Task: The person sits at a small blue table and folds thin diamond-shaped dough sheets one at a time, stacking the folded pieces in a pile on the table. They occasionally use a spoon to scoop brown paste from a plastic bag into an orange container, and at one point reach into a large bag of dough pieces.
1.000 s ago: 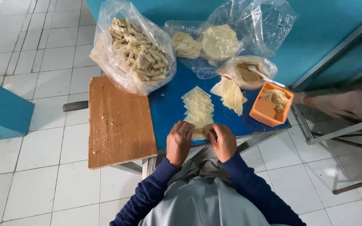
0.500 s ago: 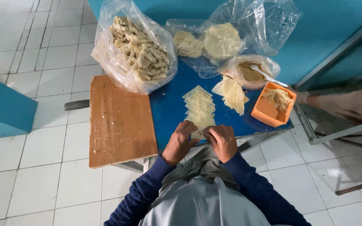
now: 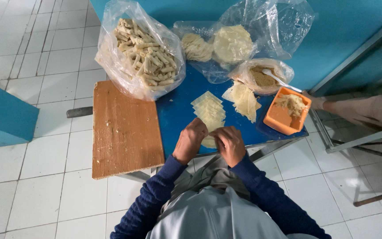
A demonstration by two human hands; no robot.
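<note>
My left hand (image 3: 190, 140) and my right hand (image 3: 229, 144) meet at the near edge of a small blue table (image 3: 175, 115), both closed on one pale dough wrapper (image 3: 208, 141) between them. Just beyond my fingers lies a row of overlapping square wrappers (image 3: 208, 109). A second loose pile of wrappers (image 3: 244, 99) sits to the right. An orange square tub (image 3: 287, 110) with filling stands at the table's right edge.
A wooden board (image 3: 122, 128) covers the table's left part. A clear bag of rolled pieces (image 3: 144, 46) sits behind it, with bags of round wrappers (image 3: 233, 42) and a bag with a spoon (image 3: 266, 77). Another person's hand (image 3: 321, 102) reaches in at right. White floor tiles surround.
My hands stay together on the wrapper at the table's near edge, with only small finger movement. The other person's hand has come closer to the orange tub.
</note>
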